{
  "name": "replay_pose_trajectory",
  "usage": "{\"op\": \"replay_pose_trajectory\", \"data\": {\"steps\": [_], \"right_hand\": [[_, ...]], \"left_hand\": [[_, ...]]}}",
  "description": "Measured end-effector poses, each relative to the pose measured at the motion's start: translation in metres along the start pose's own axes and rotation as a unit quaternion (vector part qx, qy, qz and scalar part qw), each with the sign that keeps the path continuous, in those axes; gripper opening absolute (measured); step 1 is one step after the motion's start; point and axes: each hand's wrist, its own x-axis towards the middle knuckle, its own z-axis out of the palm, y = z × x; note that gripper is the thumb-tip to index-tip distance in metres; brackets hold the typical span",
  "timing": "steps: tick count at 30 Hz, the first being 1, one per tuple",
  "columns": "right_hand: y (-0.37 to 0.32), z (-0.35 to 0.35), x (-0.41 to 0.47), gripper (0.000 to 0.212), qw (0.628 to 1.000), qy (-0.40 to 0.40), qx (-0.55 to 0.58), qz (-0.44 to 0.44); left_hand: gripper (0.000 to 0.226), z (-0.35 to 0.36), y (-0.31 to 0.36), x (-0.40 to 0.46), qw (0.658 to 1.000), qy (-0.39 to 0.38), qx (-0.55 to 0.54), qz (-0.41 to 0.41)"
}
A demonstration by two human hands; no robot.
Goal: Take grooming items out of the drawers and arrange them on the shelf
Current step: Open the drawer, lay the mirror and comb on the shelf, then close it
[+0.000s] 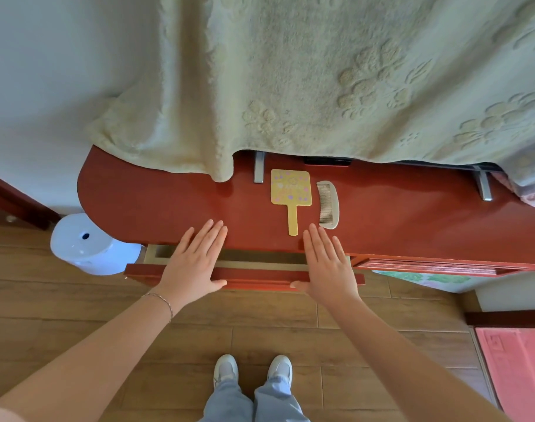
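your shoes (252, 371) stand on the wood floor (77, 300). your left hand (193, 263) and right hand (327, 266) lie flat and empty, fingers spread, over the part-open drawer (260, 277). on the red shelf (156, 205) a yellow mirror (291, 193) lies just beside a comb (328, 205), below the blanket (290, 71).

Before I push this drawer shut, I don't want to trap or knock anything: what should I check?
1. Both palms on the drawer front: left hand and right hand flat, ok.
2. Fingers clear of the gap: they reach over it, not ok.
3. Drawer emptied: inside mostly hidden, cannot tell.
4. Hand mirror and comb on the shelf: ok.
5. Right fingertips clear of the comb: very close, cannot tell.
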Motion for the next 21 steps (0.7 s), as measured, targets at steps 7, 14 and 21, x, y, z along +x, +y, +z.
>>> {"op": "replay_pose_trajectory", "data": {"steps": [7, 14, 21], "right_hand": [[0.001, -0.003, 0.029, 0.103, 0.999, 0.02, 0.009, 0.03], [-0.002, 0.004, 0.042, 0.087, 0.998, 0.012, 0.03, 0.052], [0.004, 0.007, 0.018, 0.084, 0.995, 0.04, 0.055, 0.069]], "left_hand": [[0.1, -0.004, -0.017, 0.023, 0.999, 0.041, 0.003, -0.031], [0.09, -0.004, -0.025, 0.034, 0.999, 0.04, -0.002, -0.026], [0.073, -0.013, 0.008, 0.038, 0.996, 0.046, -0.015, 0.069]]}}
